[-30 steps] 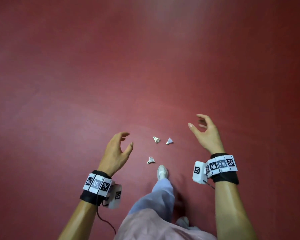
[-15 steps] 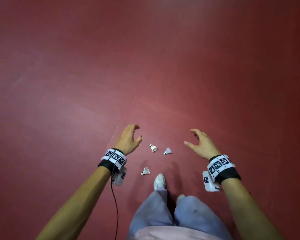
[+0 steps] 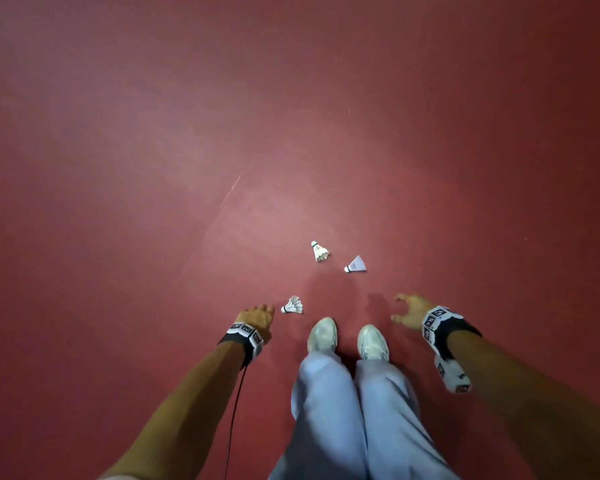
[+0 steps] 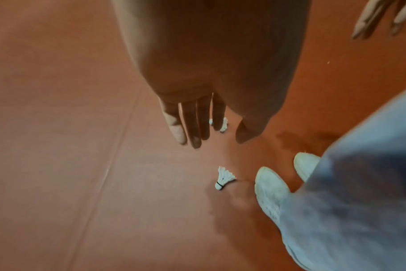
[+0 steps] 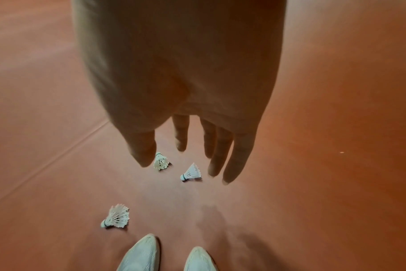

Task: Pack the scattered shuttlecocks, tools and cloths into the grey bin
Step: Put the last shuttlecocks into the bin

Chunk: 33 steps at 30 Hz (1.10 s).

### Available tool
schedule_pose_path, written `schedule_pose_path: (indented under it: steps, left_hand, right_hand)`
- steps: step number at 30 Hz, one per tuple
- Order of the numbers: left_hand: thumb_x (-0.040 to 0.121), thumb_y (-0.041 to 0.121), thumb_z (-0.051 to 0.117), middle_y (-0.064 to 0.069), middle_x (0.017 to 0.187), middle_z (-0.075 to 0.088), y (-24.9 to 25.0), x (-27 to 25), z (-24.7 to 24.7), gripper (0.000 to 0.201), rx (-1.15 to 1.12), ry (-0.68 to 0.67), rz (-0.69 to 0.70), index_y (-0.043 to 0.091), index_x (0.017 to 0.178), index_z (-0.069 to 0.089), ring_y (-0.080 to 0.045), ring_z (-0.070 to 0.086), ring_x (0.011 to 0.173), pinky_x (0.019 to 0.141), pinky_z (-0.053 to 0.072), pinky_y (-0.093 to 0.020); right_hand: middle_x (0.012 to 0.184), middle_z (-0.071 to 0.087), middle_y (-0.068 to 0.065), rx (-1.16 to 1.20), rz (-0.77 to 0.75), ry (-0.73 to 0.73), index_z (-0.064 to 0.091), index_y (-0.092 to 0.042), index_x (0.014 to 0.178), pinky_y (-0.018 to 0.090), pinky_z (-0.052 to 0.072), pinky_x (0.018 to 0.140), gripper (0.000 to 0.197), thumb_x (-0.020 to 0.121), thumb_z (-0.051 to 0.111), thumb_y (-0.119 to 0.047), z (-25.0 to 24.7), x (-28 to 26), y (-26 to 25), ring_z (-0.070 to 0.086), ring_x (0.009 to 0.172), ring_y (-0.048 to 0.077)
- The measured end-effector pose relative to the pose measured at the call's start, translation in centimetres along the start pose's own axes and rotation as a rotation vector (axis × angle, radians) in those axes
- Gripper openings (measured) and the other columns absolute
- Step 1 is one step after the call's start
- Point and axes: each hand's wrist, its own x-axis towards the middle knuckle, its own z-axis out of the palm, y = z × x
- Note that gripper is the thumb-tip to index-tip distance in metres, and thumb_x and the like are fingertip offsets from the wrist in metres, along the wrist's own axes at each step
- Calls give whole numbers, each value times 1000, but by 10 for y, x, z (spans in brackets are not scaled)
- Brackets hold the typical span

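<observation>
Hands have dropped since a second ago: left hand [image 3: 257,315] just beside the nearest shuttlecock [image 3: 292,305], right hand [image 3: 409,311] near the other two shuttlecocks [image 3: 355,264], fingers spread and empty, so pickup looks imminent; grey bin unseen.

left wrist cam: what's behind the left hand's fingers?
Behind the left hand's fingers, a shuttlecock lies on the red floor; only its white edges show either side of one finger. Its middle is covered. A second shuttlecock lies uncovered, nearer the shoe.
</observation>
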Motion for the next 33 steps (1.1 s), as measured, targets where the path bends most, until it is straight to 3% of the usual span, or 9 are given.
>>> schedule_pose_path:
  steps: [6, 10, 15, 18, 20, 22, 25, 28, 33]
  left_hand:
    - [95, 15, 57, -8, 153, 39, 10, 135, 92, 61, -17, -31, 59, 15, 152, 35, -32, 50, 133, 108, 44, -43]
    - [93, 3, 48, 1, 171, 6, 15, 206, 137, 70, 10, -31, 142, 22, 158, 32, -28, 32, 149, 118, 37, -44]
    - [97, 7, 51, 13, 169, -19, 22, 273, 164, 70, 57, 82, 279, 30, 160, 30, -25, 25, 152, 118, 35, -44]
    - [108, 26, 43, 7, 170, 14, 26, 297, 170, 46, 65, 28, 269, 26, 154, 41, -26, 36, 147, 117, 34, -40]
    - [109, 22, 38, -5, 152, 49, 30, 307, 169, 37, 84, -24, 280, 12, 141, 53, -26, 49, 137, 111, 38, -36]
    - [107, 17, 39, -15, 133, 64, 34, 312, 166, 31, 49, -85, 256, 4, 126, 61, -32, 59, 125, 104, 47, -37]
    - [107, 24, 39, -13, 131, 65, 33, 311, 163, 33, -41, -97, 176, 10, 128, 59, -32, 64, 118, 98, 53, -41]
    - [104, 20, 50, -8, 141, 61, 24, 298, 166, 31, -63, -59, 82, 18, 135, 56, -28, 65, 119, 100, 54, -40]
    - [101, 11, 51, -9, 149, 50, 21, 208, 120, 39, -75, 87, 78, 12, 141, 53, -26, 49, 135, 106, 50, -39]
  right_hand:
    - [155, 43, 16, -70, -106, -22, 51, -27, 148, 30, 30, 118, 61, 92, 73, -37, 40, 166, 21, 34, 149, 30]
    - [162, 30, 13, -113, -146, -36, 55, -31, 144, 30, 29, 119, 58, 90, 76, -30, 66, 250, 31, 30, 152, 27]
    - [171, 3, 8, -137, -197, 28, 56, -31, 145, 30, 31, 120, 61, 88, 77, -32, 90, 323, 34, 35, 151, 25]
    - [171, 9, 2, -159, -243, 55, 56, -34, 144, 34, 36, 119, 62, 86, 77, -39, 99, 353, 31, 40, 148, 24]
    - [164, 28, 2, -151, -258, 55, 56, -30, 144, 32, 37, 116, 60, 87, 76, -37, 102, 367, 29, 45, 143, 25]
    - [148, 47, 3, -154, -252, 66, 59, -20, 141, 30, 42, 108, 53, 90, 71, -29, 101, 373, 26, 54, 131, 26]
    - [132, 57, 0, -133, -237, 121, 69, -19, 123, 31, 48, 96, 34, 89, 65, -19, 96, 365, 22, 63, 113, 26]
    - [130, 62, 0, -83, -211, 185, 69, -24, 100, 32, 49, 98, 20, 90, 59, -11, 88, 336, 18, 63, 117, 29]
    - [125, 69, -2, 150, -170, 312, 68, -31, 75, 34, 53, 96, 30, 90, 59, -7, 65, 245, 11, 68, 109, 26]
